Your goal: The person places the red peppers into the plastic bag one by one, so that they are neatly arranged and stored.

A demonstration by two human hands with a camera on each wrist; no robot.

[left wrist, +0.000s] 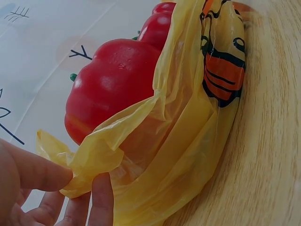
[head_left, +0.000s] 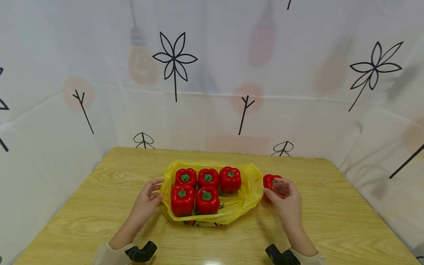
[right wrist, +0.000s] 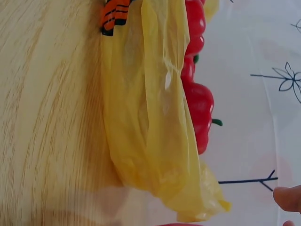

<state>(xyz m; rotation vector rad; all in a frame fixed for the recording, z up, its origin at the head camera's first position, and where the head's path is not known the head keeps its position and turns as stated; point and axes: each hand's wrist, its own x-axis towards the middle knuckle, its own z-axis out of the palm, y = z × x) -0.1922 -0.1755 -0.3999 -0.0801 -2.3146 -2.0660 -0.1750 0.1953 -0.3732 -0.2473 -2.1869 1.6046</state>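
Observation:
A yellow plastic bag (head_left: 245,198) lies spread on the table with its mouth upward. Several red bell peppers (head_left: 207,200) with green stems sit inside it, in two rows. At the bag's left edge my left hand (head_left: 150,195) pinches the rim between thumb and fingers, as the left wrist view shows. To the right of the bag, one more red bell pepper (head_left: 268,181) sits on the table. My right hand (head_left: 287,195) is over its near right side, thumb and fingers apart, partly hiding it. Only a fingertip (right wrist: 289,198) of that hand shows in the right wrist view.
The wooden table (head_left: 331,213) reaches back to a white cloth backdrop (head_left: 212,121) printed with flowers and twigs. Dark wrist devices (head_left: 141,252) sit on both forearms near the front. An orange and black print (left wrist: 225,70) marks the bag's near side.

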